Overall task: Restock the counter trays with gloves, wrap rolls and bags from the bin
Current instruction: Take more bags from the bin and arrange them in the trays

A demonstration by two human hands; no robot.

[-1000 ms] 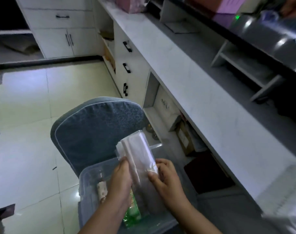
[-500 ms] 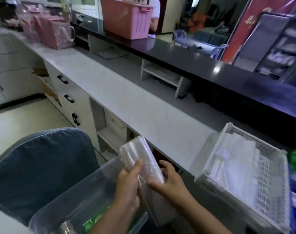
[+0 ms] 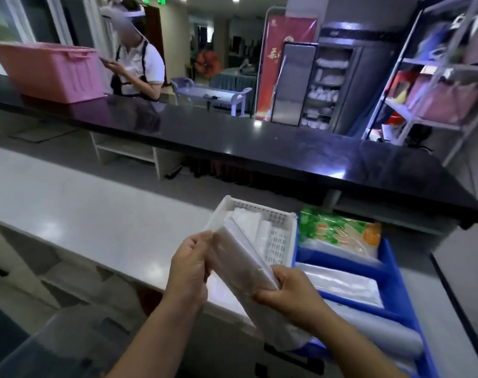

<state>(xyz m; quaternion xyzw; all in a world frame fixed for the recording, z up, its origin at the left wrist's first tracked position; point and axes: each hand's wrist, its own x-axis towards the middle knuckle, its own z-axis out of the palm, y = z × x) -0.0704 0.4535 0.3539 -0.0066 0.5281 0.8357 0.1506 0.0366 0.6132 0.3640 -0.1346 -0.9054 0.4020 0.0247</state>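
Pack (image 3: pixel 243 266) of clear plastic, seemingly gloves or bags, hangs tilted over the counter (image 3: pixel 96 214) just before the white tray (image 3: pixel 259 208), left hand (image 3: pixel 188 271) pinching its top, right hand (image 3: pixel 289 293) curled round its lower edge, probably to steer it in flat.

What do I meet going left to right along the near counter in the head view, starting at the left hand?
left hand → clear pack of plastic bags gripped by both hands → right hand → blue tray with its clear packs.
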